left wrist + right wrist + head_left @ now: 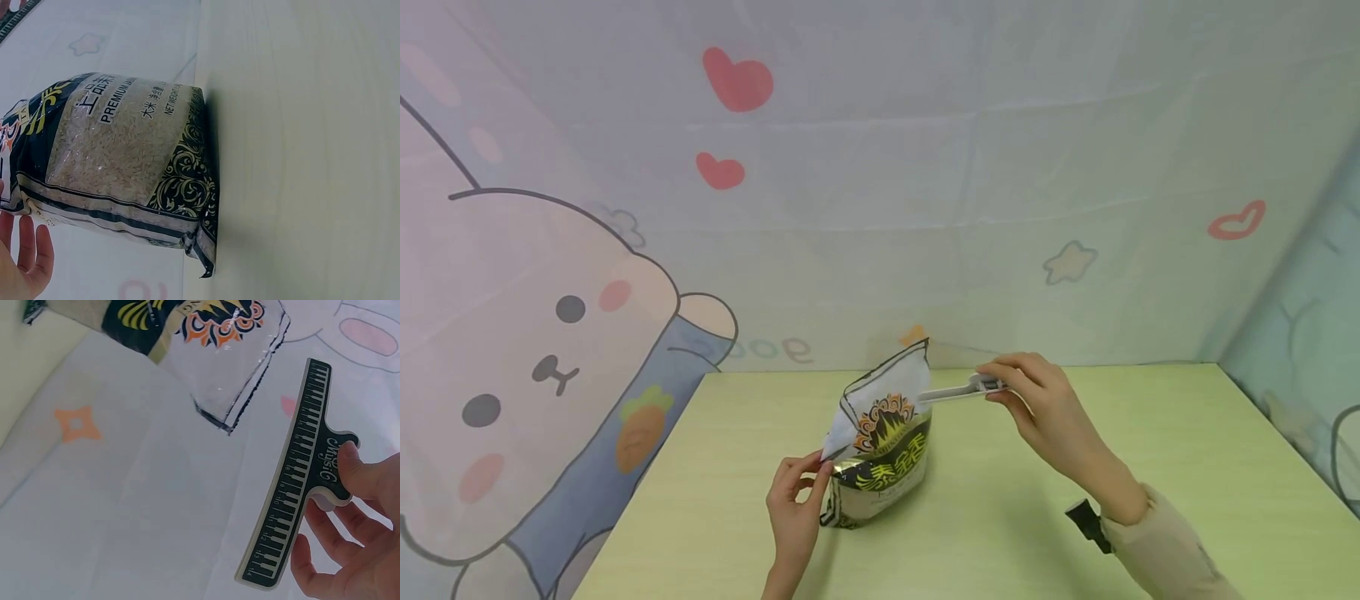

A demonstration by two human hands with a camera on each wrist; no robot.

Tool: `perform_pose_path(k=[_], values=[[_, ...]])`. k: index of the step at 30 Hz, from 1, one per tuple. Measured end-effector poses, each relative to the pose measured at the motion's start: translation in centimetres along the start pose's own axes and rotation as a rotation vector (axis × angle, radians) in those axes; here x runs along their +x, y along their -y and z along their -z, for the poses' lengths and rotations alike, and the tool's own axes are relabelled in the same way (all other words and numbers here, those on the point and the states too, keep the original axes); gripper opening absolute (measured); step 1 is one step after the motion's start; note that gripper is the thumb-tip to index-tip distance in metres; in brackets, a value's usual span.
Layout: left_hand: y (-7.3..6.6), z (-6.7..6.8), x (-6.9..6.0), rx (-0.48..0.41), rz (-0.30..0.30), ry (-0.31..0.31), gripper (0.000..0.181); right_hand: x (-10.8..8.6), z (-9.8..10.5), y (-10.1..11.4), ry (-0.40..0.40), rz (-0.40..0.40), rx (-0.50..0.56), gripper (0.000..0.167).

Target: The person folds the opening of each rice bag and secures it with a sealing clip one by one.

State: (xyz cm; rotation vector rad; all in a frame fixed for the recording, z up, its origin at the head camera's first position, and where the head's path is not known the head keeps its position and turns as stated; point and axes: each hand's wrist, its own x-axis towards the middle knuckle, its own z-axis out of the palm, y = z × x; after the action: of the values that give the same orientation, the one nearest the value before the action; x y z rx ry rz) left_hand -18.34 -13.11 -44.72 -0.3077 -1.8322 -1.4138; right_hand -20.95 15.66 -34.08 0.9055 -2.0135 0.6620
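A bag of rice stands on the table, its pale upper part tilted up to the right. Through the clear panel in the left wrist view, rice grains show. My left hand pinches the bag's left upper corner between thumb and fingers. To the right of the bag, my right hand grips a long clip by its tabs. Piano keys, numbers and the word "Music" are printed on the clip. Its bar points toward the bag's upper right edge; whether they touch, I cannot tell.
The light wooden table reaches back to a pale cloth backdrop with hearts, stars and a cartoon animal. A black strap piece sits by my right sleeve.
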Motion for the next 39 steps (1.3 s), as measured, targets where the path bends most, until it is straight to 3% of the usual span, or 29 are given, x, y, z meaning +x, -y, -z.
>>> perform_pose_path(k=[14,23,35,39], values=[[-0.1,0.0,-0.3,0.007,0.023,-0.007,0.017,2.3,-0.6,1.2,-0.008,0.019,0.052,0.032],[2.6,0.0,-0.8,-0.027,0.022,-0.009,0.017,4.1,-1.4,2.1,0.016,0.057,0.059,0.03],[2.7,-0.1,-0.6,-0.012,0.005,-0.012,0.018,5.3,-3.0,2.6,0.015,0.128,0.026,0.029],[2.0,-0.2,-0.4,-0.008,0.006,-0.012,0.019,5.6,-3.2,2.7,0.043,0.128,0.004,0.026]])
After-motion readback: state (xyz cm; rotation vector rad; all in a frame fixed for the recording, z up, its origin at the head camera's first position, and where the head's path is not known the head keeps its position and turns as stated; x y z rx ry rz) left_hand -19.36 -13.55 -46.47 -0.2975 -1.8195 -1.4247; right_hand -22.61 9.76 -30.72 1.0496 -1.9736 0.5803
